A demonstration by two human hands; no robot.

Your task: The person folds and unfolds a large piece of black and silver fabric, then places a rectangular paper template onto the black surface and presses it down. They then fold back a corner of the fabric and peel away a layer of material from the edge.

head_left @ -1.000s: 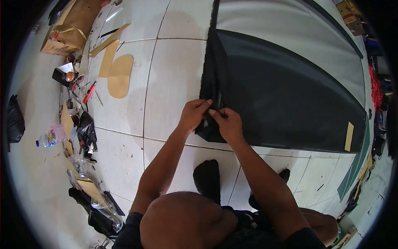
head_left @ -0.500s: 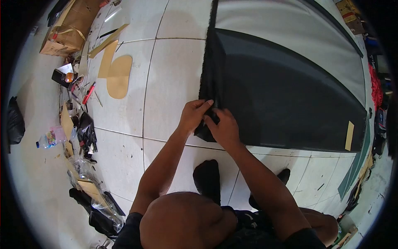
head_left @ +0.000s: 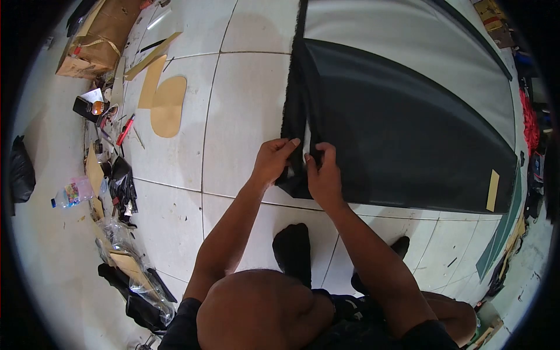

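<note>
A large black sheet, like vinyl or faux leather [head_left: 402, 140], lies on the tiled floor in front of me, with a ragged left edge. My left hand [head_left: 273, 162] pinches that left edge near its lower corner. Close to its right, my right hand [head_left: 324, 179] holds a raised fold of the same sheet between thumb and fingers. A narrow pale gap shows between the two held layers. Beyond the sheet's curved upper edge spreads a light grey-white sheet [head_left: 385, 29]. On the black sheet's right end rests a small tan strip [head_left: 492, 191].
Tan cut pieces [head_left: 168, 108] lie on the tiles to the left, near a red cutter-like tool [head_left: 125, 130]. A cardboard box [head_left: 102, 38], a plastic bottle [head_left: 73, 192] and scraps line the left side. A green sheet [head_left: 496, 239] is at the right.
My right hand has moved slightly right and pulled its layer away from the left hand, opening a pale gap between the layers. My left hand has stayed nearly in place.
</note>
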